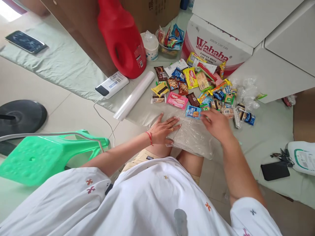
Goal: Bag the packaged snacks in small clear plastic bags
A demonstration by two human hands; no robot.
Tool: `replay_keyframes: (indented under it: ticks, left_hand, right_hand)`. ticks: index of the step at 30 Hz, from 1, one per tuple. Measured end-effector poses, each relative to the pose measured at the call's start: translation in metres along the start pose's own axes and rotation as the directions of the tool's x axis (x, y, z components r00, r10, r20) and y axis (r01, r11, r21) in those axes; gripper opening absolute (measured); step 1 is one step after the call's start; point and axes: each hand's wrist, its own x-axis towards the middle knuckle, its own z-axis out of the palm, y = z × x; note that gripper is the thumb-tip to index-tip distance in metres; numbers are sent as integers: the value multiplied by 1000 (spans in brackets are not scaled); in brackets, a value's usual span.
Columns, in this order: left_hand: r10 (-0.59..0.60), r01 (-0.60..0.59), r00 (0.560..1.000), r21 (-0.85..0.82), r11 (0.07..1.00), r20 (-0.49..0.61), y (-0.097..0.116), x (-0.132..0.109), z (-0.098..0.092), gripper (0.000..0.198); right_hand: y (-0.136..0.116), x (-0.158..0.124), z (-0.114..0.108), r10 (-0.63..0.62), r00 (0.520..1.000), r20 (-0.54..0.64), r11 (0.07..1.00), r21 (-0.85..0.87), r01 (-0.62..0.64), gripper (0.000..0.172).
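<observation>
From where I stand, the person sits at a tabletop (270, 131) spread with a pale green cloth, bare knees tucked close to its edge. The left hand (165, 128) lies flat, fingers spread, palm down on a sheet of clear plastic (194, 137) that hangs a little over the near edge. The blue packet (193, 112) lies at the far edge of that plastic, and the right hand (214, 124) is at the packet's right end, fingers curled down; I cannot tell whether they pinch it or only rest against it. Just beyond is a loose heap of wrapped snacks (203, 81), among them a pink packet (177, 100) and a yellow packet (190, 78), with crumpled clear wrapping (246, 88) to the right of it. A roll of clear film (135, 95) lies slantwise to the left of the heap, and beyond it stand a big red jug (128, 42), a paper cup (151, 54) and a bowl (169, 51) filled with more packets. Behind the heap sits a carton (216, 42) marked Wahaha. Over on the right, a black case (275, 171) lies beside some keys (283, 157) and a white bottle (302, 157). A phone (26, 41) rests at the far left, and a green stool (31, 159) is on the person's left.
</observation>
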Motion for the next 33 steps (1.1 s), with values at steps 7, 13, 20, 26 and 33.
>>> replay_keyframes:
  ticks: [7,13,20,26,33]
  left_hand:
    - [69,-69,998,-3,998,1,-7,-3,0,101]
    - [121,-124,991,-57,991,-62,-11,-5,4,102]
    - [141,-143,990,-108,984,-25,-17,-3,-2,107]
    - [173,-180,977,-52,982,-126,-10,-35,-5,100]
    - [246,-281,943,-136,950,-226,7,-61,39,49]
  right_hand:
    - [-74,136,63,33,952,305,938,-339,76,61]
    - [-30,85,10,-1,993,116,998,-64,9,70]
    - [-19,-38,43,-20,968,250,998,55,7,65]
    - [-7,-103,71,-109,994,30,994,24,108,76]
    - [18,-178,79,-149,986,78,985,-71,154,37]
